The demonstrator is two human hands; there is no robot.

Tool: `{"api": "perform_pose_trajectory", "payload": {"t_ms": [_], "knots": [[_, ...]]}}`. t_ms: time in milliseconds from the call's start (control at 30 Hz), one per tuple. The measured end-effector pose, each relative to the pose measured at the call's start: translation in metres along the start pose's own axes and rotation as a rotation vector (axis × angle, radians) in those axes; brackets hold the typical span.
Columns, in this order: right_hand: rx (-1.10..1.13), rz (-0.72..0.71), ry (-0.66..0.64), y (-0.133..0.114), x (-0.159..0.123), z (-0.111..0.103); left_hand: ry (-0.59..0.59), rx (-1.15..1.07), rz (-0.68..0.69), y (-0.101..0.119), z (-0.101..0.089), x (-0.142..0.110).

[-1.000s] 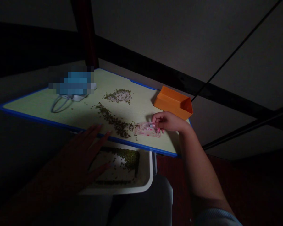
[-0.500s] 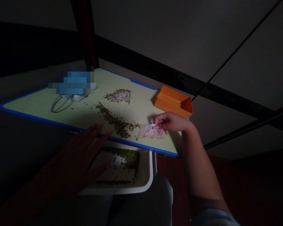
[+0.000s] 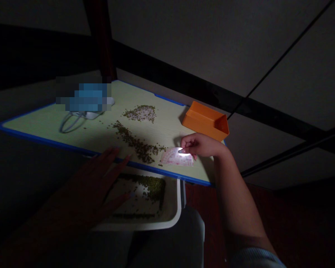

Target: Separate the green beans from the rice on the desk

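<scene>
Right hand (image 3: 201,144): thumb and fingers closed in a pinch on the curved upper edge of a translucent, pink-marked half-round piece (image 3: 173,159), set low at the worktop (image 3: 171,130), just beside one end of a strip of dark grains (image 3: 141,148). Left hand (image 3: 93,182): fingers spread, shadowed, at the near edge; nothing visibly gripped. Also listed: one pale-and-green pile (image 3: 141,114), farther back; one orange box (image 3: 205,121), beyond the right hand; one white tub (image 3: 170,224), below the near edge, holding green grains (image 3: 155,186). Hazards, as judged: a brisk sweep could have sent loose grains over the blue rim (image 3: 156,170) — some past the tub; a slack pinch could have let the thin piece skid.
</scene>
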State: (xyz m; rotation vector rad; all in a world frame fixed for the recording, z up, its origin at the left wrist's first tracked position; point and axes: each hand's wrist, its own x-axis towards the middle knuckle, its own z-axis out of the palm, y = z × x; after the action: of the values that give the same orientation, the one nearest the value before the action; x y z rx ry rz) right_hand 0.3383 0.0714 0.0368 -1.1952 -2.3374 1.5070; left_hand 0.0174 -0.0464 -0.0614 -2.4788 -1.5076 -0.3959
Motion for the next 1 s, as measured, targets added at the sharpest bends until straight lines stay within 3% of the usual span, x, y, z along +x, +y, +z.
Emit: {"api": "perform_pose_trajectory", "payload": {"t_ms": [233, 667, 867, 1000], "knots": [[-0.019, -0.023, -0.062, -0.0001, -0.001, 0.0006, -0.023, 0.008, 0.001, 0.0007, -0.0014, 0.0013], [-0.002, -0.051, -0.006, -0.0007, 0.0006, 0.0015, -0.004, 0.012, 0.019, 0.0011, -0.0015, 0.0005], [0.028, -0.065, -0.075, 0.0006, 0.0023, 0.0026, 0.013, 0.009, 0.005, 0.001, -0.0017, 0.0003], [0.04, -0.078, -0.048, 0.0021, 0.0026, 0.0018, 0.015, 0.019, 0.018, 0.001, 0.0002, 0.0012]]}}
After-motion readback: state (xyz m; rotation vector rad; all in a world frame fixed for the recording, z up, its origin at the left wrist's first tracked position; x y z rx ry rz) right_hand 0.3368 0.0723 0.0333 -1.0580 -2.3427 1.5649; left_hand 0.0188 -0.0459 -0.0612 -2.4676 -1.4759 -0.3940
